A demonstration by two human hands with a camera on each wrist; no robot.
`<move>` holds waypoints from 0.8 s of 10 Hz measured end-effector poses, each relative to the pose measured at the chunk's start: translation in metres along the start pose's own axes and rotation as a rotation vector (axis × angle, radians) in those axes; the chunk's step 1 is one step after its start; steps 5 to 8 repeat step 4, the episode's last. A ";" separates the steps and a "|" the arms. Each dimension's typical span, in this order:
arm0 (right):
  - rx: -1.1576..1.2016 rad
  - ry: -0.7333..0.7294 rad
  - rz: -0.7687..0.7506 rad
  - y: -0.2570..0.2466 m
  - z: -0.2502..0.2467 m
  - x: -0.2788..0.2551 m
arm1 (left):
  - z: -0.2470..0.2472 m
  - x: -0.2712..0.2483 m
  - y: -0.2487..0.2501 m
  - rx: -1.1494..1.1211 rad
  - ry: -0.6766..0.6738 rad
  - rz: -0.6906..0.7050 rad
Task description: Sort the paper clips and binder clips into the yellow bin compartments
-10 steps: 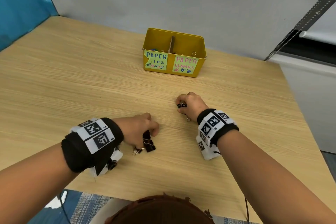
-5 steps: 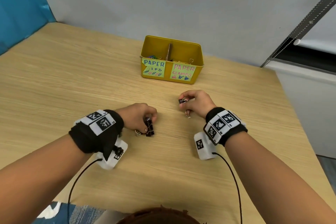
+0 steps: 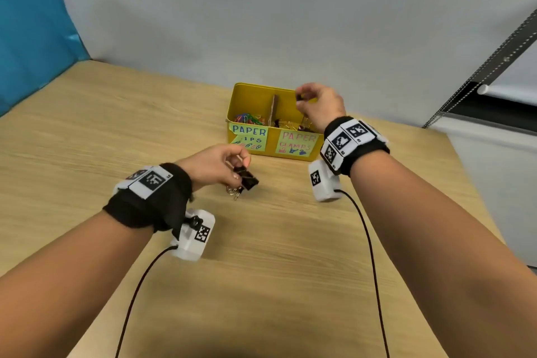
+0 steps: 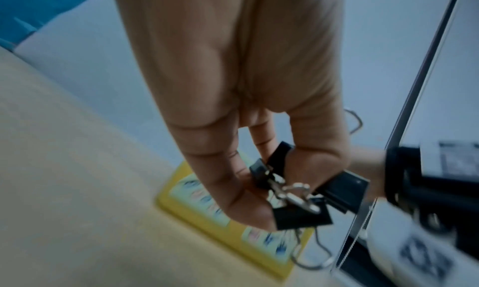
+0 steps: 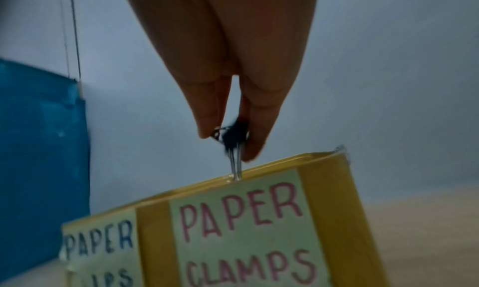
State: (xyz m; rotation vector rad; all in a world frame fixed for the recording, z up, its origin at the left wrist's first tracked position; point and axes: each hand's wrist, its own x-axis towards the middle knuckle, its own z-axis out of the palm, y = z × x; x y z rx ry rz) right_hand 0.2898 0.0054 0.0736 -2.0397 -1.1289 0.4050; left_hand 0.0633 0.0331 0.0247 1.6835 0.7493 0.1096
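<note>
A yellow bin (image 3: pixel 252 90) stands at the back of the wooden table (image 3: pixel 87 131); a divider splits it into a left part labelled paper clips and a right part labelled paper clamps. Coloured paper clips (image 3: pixel 248 118) lie in the left part, binder clips (image 3: pixel 290 125) in the right. My right hand (image 3: pixel 315 102) hovers over the right compartment and pinches a small black binder clip (image 5: pixel 234 136) just above the bin's front rim (image 5: pixel 272 165). My left hand (image 3: pixel 216 164) is in the air before the bin, gripping several black binder clips (image 4: pixel 300 197).
A grey wall rises right behind the bin. A blue panel (image 3: pixel 32 23) stands at the far left. The table's right edge (image 3: pixel 465 171) borders a white cabinet. Cables (image 3: pixel 369 256) run from the wrist cameras along my arms.
My right hand has carried its binder clip from the table's middle up and forward to above the right compartment. My left hand has lifted its clips and moved toward the bin.
</note>
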 end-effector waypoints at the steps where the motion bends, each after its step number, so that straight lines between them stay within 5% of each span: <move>1: -0.153 -0.091 0.007 0.008 0.003 0.001 | -0.009 0.019 0.035 -0.017 -0.002 0.081; 3: -0.024 0.054 0.041 0.027 -0.006 -0.012 | -0.013 0.087 0.110 0.141 0.174 0.187; 4: -0.004 0.126 0.034 0.037 -0.012 -0.017 | -0.003 0.113 0.124 0.388 0.211 0.075; 8: -0.004 0.126 0.034 0.037 -0.012 -0.017 | -0.003 0.113 0.124 0.388 0.211 0.075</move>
